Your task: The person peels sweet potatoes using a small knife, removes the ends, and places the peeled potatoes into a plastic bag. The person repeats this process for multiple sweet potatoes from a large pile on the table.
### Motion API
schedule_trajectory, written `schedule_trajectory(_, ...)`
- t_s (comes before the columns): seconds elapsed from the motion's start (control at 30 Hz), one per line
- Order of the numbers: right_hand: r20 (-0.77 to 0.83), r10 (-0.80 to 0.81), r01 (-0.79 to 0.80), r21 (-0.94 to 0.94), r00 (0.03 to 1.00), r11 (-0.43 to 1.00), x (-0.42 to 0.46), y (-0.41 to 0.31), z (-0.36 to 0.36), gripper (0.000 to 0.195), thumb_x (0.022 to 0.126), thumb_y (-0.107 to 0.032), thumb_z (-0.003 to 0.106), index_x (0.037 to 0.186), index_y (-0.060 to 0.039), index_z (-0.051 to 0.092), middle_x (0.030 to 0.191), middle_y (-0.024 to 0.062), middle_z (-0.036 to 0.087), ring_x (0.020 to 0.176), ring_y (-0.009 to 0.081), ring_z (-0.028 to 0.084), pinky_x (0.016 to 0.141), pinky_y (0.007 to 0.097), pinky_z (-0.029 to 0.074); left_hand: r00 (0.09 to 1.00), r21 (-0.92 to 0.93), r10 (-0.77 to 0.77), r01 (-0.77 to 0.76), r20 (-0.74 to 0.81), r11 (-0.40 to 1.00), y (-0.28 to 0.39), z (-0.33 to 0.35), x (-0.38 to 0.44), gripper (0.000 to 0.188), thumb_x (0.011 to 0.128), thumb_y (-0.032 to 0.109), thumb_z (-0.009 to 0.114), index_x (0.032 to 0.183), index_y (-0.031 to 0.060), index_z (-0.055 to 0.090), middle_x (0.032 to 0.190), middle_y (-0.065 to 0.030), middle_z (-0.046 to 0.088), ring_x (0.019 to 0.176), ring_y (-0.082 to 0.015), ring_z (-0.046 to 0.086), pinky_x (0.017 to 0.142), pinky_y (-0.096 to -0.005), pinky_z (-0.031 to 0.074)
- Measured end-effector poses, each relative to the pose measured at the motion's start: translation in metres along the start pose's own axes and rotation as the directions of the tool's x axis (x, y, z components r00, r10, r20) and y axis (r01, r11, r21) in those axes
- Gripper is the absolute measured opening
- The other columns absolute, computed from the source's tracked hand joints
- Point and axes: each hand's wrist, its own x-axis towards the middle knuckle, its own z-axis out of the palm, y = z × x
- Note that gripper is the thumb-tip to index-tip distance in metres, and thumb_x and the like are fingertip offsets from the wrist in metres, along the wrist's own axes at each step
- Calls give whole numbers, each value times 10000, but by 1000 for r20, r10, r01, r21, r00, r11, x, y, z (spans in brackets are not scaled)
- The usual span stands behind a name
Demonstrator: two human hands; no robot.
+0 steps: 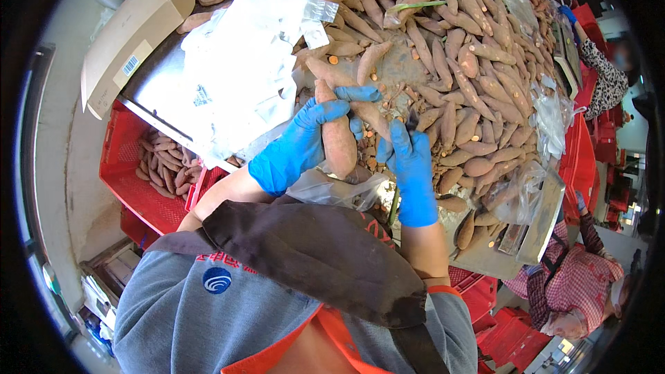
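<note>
My left hand (298, 148), in a blue glove, grips a sweet potato (338, 148) that hangs with its thick end towards me. Its forefinger lies across a second sweet potato (370, 115), which slants down to my right hand (415, 176). The gloved right fingertips close around the near end of that second root. A small dark object beside those fingers is too unclear to name. Under both hands, cut ends and soil crumbs (397, 98) litter the worktable. A large heap of sweet potatoes (462, 62) spreads over its far and right parts.
White plastic bags (239, 72) cover the table's left part, beside a folded cardboard box (135, 36). Below stands a red crate (122, 166) holding sweet potatoes. Clear plastic film (337, 192) lies near my apron. Two co-workers (582, 280) (605, 67) are at the right.
</note>
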Motion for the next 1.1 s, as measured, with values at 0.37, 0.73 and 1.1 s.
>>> schedule_trajectory(0.37, 77, -227, 181, 385, 971, 905, 3, 14, -10, 339, 867, -342, 608, 651, -87, 549, 587, 34, 553, 484, 102, 477, 455, 246, 357, 984, -346, -136, 169, 118, 923, -20, 7, -6, 334, 873, 251, 478, 1108, 25, 551, 1073, -195, 586, 940, -298, 579, 884, -375, 450)
schedule_trajectory(0.73, -144, -223, 206, -123, 964, 971, 5, 14, -17, 278, 863, -114, 599, 1127, -28, 587, 1102, 104, 600, 956, 186, 589, 832, 305, 475, 983, -388, -158, 182, 93, 903, -12, 1, -8, 324, 859, 263, 546, 1100, 47, 559, 1055, -185, 590, 903, -275, 600, 818, -368, 495)
schedule_trajectory(1.1, -213, -283, 347, 393, 935, 851, 8, 10, -18, 403, 877, -308, 584, 1130, 3, 542, 942, 107, 595, 897, 170, 578, 764, 271, 484, 954, -211, -256, 285, 155, 935, 18, 4, -32, 469, 883, 355, 520, 1255, 70, 488, 1090, -191, 599, 660, -173, 604, 628, -296, 533)
